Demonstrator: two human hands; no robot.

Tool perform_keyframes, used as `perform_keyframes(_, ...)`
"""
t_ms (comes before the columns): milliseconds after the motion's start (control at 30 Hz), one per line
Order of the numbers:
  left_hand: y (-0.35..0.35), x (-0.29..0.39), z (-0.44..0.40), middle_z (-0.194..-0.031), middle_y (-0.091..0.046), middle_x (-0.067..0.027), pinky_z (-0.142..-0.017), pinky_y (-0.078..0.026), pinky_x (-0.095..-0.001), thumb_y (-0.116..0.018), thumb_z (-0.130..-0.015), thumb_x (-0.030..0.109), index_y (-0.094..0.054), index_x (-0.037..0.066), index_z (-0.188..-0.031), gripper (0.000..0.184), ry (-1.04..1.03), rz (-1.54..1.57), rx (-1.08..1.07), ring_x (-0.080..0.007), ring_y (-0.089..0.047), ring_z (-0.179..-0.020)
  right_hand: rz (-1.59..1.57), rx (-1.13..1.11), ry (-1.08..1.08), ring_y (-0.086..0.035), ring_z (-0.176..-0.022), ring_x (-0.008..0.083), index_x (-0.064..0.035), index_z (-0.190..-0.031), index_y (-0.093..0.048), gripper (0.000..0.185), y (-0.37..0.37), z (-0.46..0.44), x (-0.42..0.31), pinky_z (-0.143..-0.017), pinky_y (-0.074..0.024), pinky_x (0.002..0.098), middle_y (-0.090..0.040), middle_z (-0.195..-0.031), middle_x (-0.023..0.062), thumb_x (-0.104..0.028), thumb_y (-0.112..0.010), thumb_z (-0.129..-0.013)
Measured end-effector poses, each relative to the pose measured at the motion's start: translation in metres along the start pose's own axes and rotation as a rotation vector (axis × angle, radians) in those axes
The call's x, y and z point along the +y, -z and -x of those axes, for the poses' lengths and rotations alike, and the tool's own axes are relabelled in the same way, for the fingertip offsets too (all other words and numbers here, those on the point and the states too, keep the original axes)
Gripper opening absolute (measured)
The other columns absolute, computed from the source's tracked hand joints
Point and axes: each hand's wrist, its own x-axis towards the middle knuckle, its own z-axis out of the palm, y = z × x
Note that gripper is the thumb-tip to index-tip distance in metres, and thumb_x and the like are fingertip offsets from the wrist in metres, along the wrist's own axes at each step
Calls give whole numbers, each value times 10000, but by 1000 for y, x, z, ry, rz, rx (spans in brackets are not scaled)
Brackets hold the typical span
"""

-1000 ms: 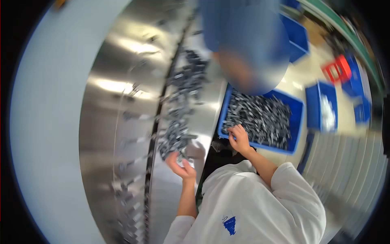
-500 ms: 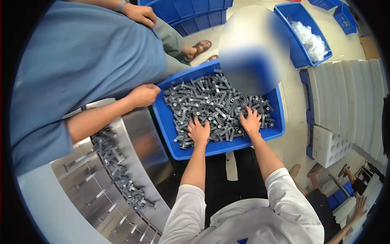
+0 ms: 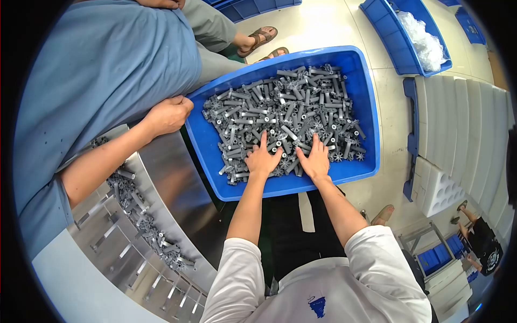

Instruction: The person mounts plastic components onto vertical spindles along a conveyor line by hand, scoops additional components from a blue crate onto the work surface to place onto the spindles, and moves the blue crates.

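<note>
A large blue bin [image 3: 371, 134] full of small grey cylindrical parts [image 3: 301, 102] stands right in front of me. My left hand [image 3: 263, 160] rests on the parts near the bin's near side, fingers spread, with nothing gripped. Beside it, to the right, my right hand [image 3: 315, 159] lies on the same heap, fingers apart and holding nothing. Both palms face down, a short gap between the thumbs.
At the left a co-worker in blue [image 3: 107, 59] has a hand [image 3: 171, 114] by the bin's left rim. Grey parts [image 3: 132, 196] lie along a metal machine below. White foam blocks [image 3: 458, 124] and a blue bin with plastic bags [image 3: 423, 40] are at the right.
The view has turned from the metal machine to the bin. My left hand has left the machine's parts for the bin. Since half a second ago, my hands have come closer together.
</note>
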Motion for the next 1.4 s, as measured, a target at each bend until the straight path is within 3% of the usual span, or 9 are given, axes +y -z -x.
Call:
perform_keyframes(100,22,-15,-7,-1293,-600,-234,-980,-437,-525,-538,-821,672,-132,345,-1573,915,-23,145,-198,-429,-547,-1216,-146,-145,-160,-549,-1192,423,-94,-1459,-336,821,15,3,-10,-987,-459,458,-507,-1378,180,-528,-650,-837)
perform_keyframes(267,-19,-50,-11,-1164,-680,-219,-953,-469,-467,-514,-833,708,-55,324,-1579,957,-110,51,-17,-399,-644,-1093,-164,-270,-283,-563,-1197,434,-101,-1488,-255,918,17,5,-29,-1007,-442,469,-450,-1455,216,-594,-648,-821)
perform_keyframes(367,8,-48,0,-1248,-632,-251,-999,-444,-471,-520,-835,700,-56,307,-1581,963,17,268,-273,-413,-577,-1208,-249,-286,-285,-545,-1213,450,-98,-1496,-230,960,5,9,-29,-1029,-423,469,-435,-1458,231,-620,-652,-809)
perform_keyframes(533,-25,-76,-6,-1433,-496,-240,-1078,-370,-459,-574,-796,719,-207,244,-1545,959,41,686,-211,-418,-493,-1305,-491,-182,-332,-479,-1248,476,-100,-1497,-229,968,-24,23,-49,-1066,-373,486,-298,-1468,230,-623,-670,-812)
perform_keyframes(733,-34,-83,2,-1406,-530,-202,-1070,-372,-452,-569,-774,755,-361,285,-1506,895,87,886,-226,-390,-502,-1299,-508,-118,-318,-497,-1256,415,-198,-1465,-372,788,-37,33,-47,-1062,-378,457,-374,-1455,164,-624,-618,-850)
perform_keyframes(967,-28,-65,20,-1255,-636,-196,-981,-457,-462,-675,-749,666,-485,327,-1418,774,192,678,110,-395,-558,-1224,-546,-60,-278,-468,-1299,383,-254,-1368,-541,617,-61,42,-63,-1071,-365,441,-358,-1476,159,-594,-626,-861)
perform_keyframes(1100,-26,-63,35,-1102,-684,-178,-872,-502,-458,-714,-760,572,-547,322,-1364,675,182,655,314,-347,-620,-1073,-678,28,-240,-464,-1313,325,-257,-1311,-595,523,-61,51,-73,-1072,-368,414,-402,-1458,124,-530,-662,-870)
perform_keyframes(1267,2,-64,75,-1033,-707,-124,-815,-515,-454,-744,-764,454,-626,269,-1276,558,100,684,486,-327,-627,-998,-837,152,-122,-502,-1268,255,-101,-1266,-645,436,-42,77,-91,-1048,-393,344,-538,-1329,122,-260,-747,-872)
perform_keyframes(1400,35,-64,118,-995,-724,-75,-779,-524,-444,-756,-757,382,-667,221,-1211,490,32,696,588,-322,-626,-962,-1157,62,-114,-560,-1168,196,-23,-1290,-615,450,-9,102,-111,-1011,-411,305,-622,-1256,109,-171,-737,-883)
